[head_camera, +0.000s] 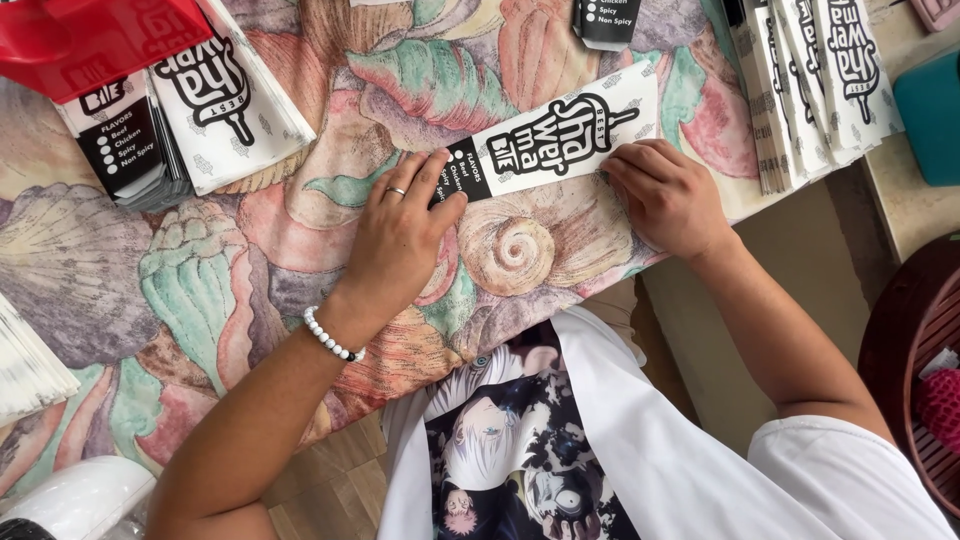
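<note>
Pressing down on a long white paper sleeve (555, 140) with black lettering, both hands work at the middle of the head view. The sleeve lies slanted on a shell-patterned tablecloth (200, 270), its black end toward 8 o'clock and its white end toward 2 o'clock. The left hand (400, 235), with a ring on one finger and a white bead bracelet (330, 337) at the wrist, lies flat with its fingers spread and extended, fingertips resting on the sleeve's black end; it grips nothing. The right hand (665, 195) sits at 4 o'clock from the sleeve's middle, fingers curled and bunched, their tips touching the sleeve's lower edge; whether they pinch the paper cannot be told.

At 10 o'clock a stack of like sleeves (215, 95) lies partly under a red bag (90, 35). At 2 o'clock another fanned stack (810, 85) rests near the cloth's edge, just beside a teal object (930, 115). At 4 o'clock a dark wooden slatted chair (915, 360) stands well apart from the hands.
</note>
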